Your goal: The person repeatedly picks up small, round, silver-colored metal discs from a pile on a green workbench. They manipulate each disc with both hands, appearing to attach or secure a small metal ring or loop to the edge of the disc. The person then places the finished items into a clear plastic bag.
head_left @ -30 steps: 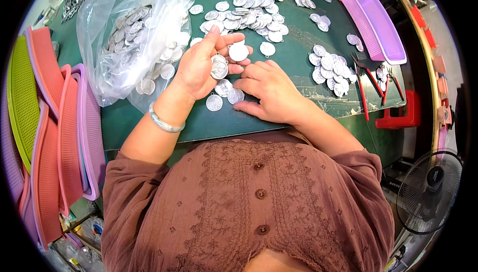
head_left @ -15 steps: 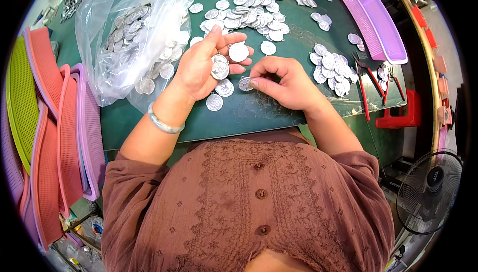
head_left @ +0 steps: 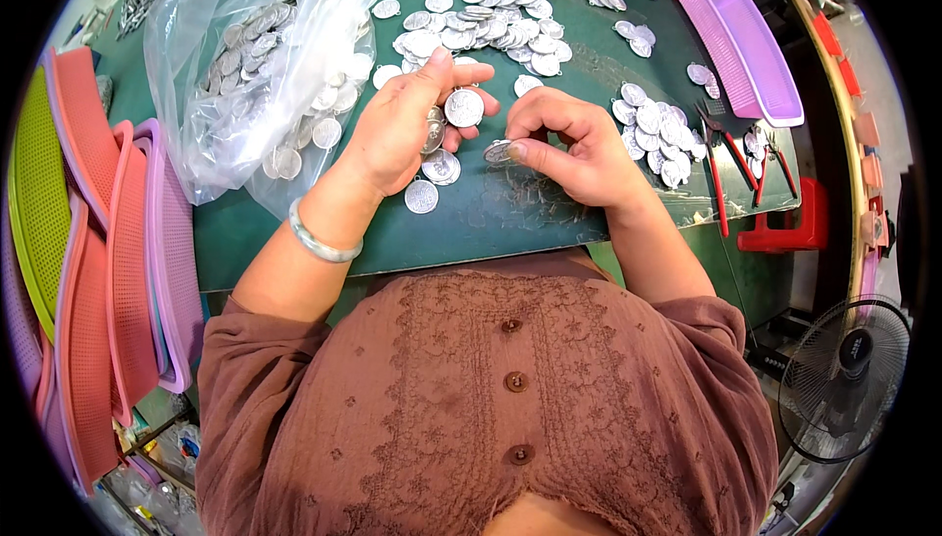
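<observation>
My left hand (head_left: pixel 394 134) is turned palm up with its fingers curled around a few round silver medal pendants (head_left: pixel 464 107), each with a small loop. One of them lies face up by the fingers. Between the thumb and forefinger of my right hand (head_left: pixel 579 153), a single pendant (head_left: pixel 497 152) is pinched and tilted nearly edge-on. Below my left hand, a few loose pendants (head_left: pixel 421 197) rest on the green table (head_left: pixel 392 254). A heap of pendants (head_left: pixel 520 34) spreads beyond both hands, and a smaller pile (head_left: pixel 650 131) lies right of my right hand.
A clear plastic bag (head_left: pixel 186 95) with pendants in it stands at the left. Red-handled pliers (head_left: pixel 717 183) lie near the right edge, below a purple basket (head_left: pixel 721 46). Stacked coloured baskets (head_left: pixel 132 271) are at far left; a fan (head_left: pixel 854 369) is at lower right.
My right hand has moved slightly up and to the right, and its pendant has tipped and come away from the left hand. The pendants in my left hand have shifted a little.
</observation>
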A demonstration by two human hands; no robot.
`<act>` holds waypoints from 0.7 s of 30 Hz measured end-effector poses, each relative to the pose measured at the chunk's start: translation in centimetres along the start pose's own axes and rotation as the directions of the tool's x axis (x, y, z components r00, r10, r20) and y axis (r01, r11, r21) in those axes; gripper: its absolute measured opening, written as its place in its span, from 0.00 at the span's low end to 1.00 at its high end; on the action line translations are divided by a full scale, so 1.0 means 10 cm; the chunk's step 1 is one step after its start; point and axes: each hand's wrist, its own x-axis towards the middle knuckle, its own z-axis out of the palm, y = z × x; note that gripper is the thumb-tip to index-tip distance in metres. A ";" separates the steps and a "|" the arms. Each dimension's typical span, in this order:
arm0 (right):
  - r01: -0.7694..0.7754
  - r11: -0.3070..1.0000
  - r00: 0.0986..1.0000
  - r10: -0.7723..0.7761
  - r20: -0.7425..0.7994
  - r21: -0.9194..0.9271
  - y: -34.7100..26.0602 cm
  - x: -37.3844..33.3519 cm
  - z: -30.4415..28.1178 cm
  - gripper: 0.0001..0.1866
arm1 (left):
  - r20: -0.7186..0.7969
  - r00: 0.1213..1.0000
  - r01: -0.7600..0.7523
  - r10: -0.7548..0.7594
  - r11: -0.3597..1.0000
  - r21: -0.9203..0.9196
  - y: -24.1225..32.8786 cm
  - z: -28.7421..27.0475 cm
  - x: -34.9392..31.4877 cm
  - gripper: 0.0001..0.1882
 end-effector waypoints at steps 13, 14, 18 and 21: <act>-0.043 0.999 0.999 0.043 -0.031 -0.010 0.00 0.00 -0.01 0.02 | 0.000 1.000 0.014 -0.014 1.000 0.002 0.01 0.01 -0.01 0.30; -0.064 0.998 0.997 0.064 -0.037 -0.004 0.01 0.00 -0.02 0.02 | 0.005 1.000 0.012 -0.012 1.000 0.000 0.01 0.01 -0.01 0.30; -0.144 0.982 0.983 0.156 -0.094 0.121 0.04 -0.02 0.01 0.04 | 0.007 1.000 0.019 -0.019 1.000 -0.023 0.00 0.01 -0.01 0.29; -0.368 0.902 0.912 0.398 -0.103 0.224 0.01 -0.02 -0.02 0.05 | 0.032 0.996 0.083 -0.081 0.992 -0.092 -0.01 -0.01 0.00 0.27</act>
